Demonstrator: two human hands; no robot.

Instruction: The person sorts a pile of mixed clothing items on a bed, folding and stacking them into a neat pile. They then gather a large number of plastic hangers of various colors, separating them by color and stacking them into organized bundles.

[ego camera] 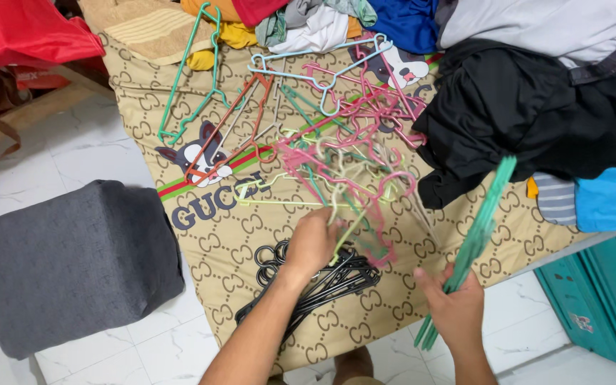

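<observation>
Head view, looking down: nearest the camera the right hand (458, 310) is clenched around a bundle of green plastic hangers (475, 242) held together as one stack, their long edges slanting up toward the black garment heap (536, 114) at the far right of the bed. Just left of it the left hand (313, 241) is closed on a pale yellow-green plastic hanger (351, 228) at the near edge of the tangle, its fingers curled over the wire-thin frame. Beneath that wrist lies a neat stack of black plastic hangers (315, 281), hooks together, near the front edge of the tan patterned bedsheet (251, 235). Judged from how things lie, the sorting looks partly done: black ones are already gathered, green ones are collected in hand, while the tangled pile of pink, yellow and teal hangers (344, 160) at the middle of the sheet remains mixed and interlocked. Further off, a few orange-red hangers (229, 128), a lone green hanger (194, 71) and a light blue hanger (322, 68) lie loose toward the far edge. Beyond them a heap of coloured clothes (308, 21) lines the far side. A grey cushioned stool (73, 264) stands on the white tiled floor (94, 157) beside the bed's left edge.
</observation>
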